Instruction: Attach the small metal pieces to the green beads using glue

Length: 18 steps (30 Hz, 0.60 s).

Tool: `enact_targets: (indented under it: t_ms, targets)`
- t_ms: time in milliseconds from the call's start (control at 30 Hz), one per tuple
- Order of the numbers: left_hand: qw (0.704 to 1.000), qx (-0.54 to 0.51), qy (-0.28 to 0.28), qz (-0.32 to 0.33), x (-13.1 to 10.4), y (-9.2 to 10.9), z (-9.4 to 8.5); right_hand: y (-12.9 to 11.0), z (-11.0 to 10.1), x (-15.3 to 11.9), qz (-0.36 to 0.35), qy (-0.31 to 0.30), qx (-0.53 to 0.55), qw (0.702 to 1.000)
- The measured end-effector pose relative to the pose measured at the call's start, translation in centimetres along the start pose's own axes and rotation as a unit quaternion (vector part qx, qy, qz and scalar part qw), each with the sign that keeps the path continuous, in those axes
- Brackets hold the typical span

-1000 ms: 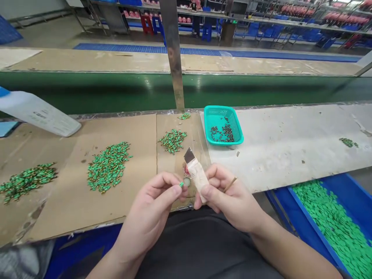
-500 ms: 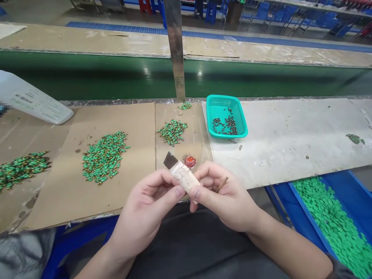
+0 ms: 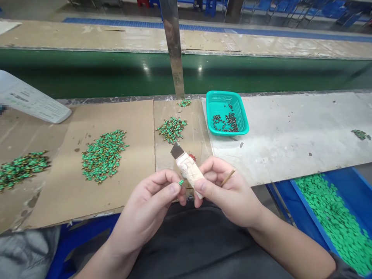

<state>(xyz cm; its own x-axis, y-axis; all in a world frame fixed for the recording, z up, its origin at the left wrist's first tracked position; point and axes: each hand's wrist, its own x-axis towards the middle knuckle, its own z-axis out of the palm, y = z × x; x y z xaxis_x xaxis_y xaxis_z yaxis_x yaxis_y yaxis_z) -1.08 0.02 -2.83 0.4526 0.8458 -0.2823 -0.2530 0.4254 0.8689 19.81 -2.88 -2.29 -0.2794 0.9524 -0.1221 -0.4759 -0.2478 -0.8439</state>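
My left hand (image 3: 154, 197) pinches a tiny green piece (image 3: 181, 182) between thumb and forefinger. In my right hand (image 3: 229, 195) is a flat blade (image 3: 188, 168) with a dark tip and a handle wrapped in pale tape, pointing up and left. A thin wooden stick (image 3: 228, 177) also pokes out between that hand's fingers. Partly hidden behind the blade, a glossy red blob (image 3: 192, 157) lies on the cardboard (image 3: 142, 120). Just beyond the hands is a small heap of green and gold pieces (image 3: 171, 130).
A teal basket (image 3: 228, 133) containing small dark pieces stands back right. Larger green-and-gold heaps (image 3: 104, 157) lie to the left, near a tilted white plastic container (image 3: 37, 102). A metal post (image 3: 176, 58) rises at the back. Lower right, a blue tray (image 3: 353, 197) holds many green pieces.
My hands have moved apart slightly, showing the green piece in the left fingertips. The blade has shifted a little up and right, now covering part of the red blob.
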Motion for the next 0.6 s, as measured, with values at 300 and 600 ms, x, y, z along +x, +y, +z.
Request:
enact_targets:
  t_ms: [300, 600]
  targets:
    - [0.999, 0.031, -0.004, 0.023, 0.1, -0.2, -0.8, 0.0, 0.0, 0.2, 0.038, 0.011, -0.052, 0.998]
    - [0.998, 0.039, 0.035, 0.016, 0.2, 0.0, -1.5, -8.0, -10.7, -0.8, -0.130, 0.431, -0.426, 0.784]
